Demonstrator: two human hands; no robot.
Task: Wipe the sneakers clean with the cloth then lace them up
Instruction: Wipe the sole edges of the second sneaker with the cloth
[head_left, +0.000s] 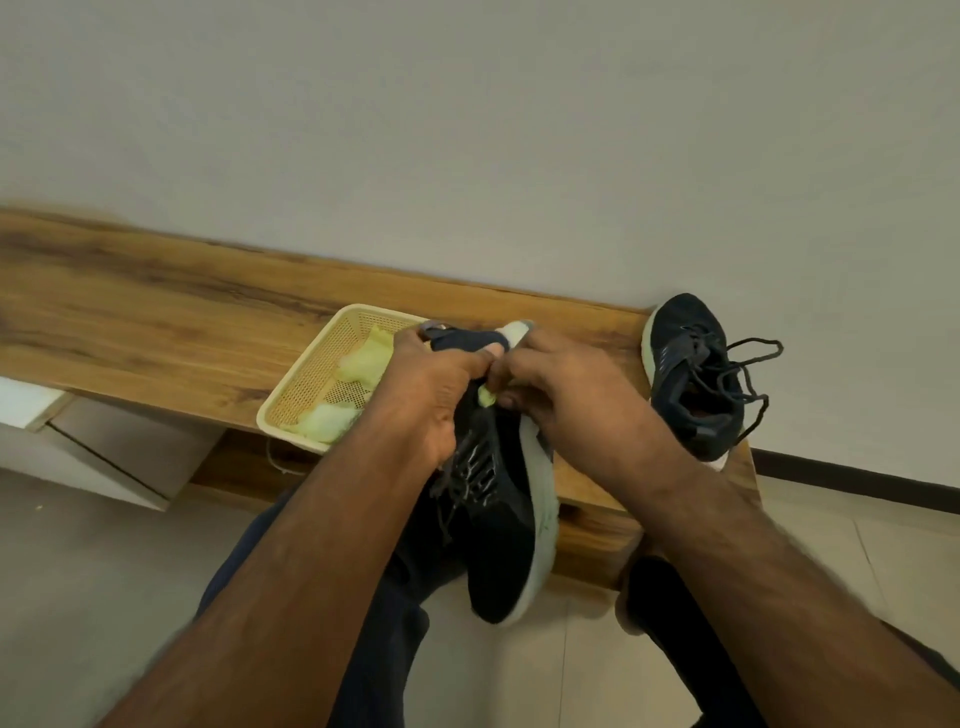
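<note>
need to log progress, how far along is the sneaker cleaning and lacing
Looks done: nothing for certain. The dark sneaker on the wooden bench has its laces threaded but loose and untied. In hand: the left hand and right hand grip the second dark sneaker with a pale sole, a scrap of yellow-green cloth pinched between them. More cloth lies in the cream plastic basket. Left: lacing and tying both.

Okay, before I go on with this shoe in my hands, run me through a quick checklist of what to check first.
1. Held sneaker secured by both hands: ok, left hand and right hand grip it near the collar.
2. Cloth piece in the grip: ok, pinched between the hands.
3. Held sneaker's lace threaded: cannot tell, hands cover the eyelets.
4. Second sneaker steady on the bench: ok, though at its end, laces loose.
5. Spare cloths in basket: ok.
</note>
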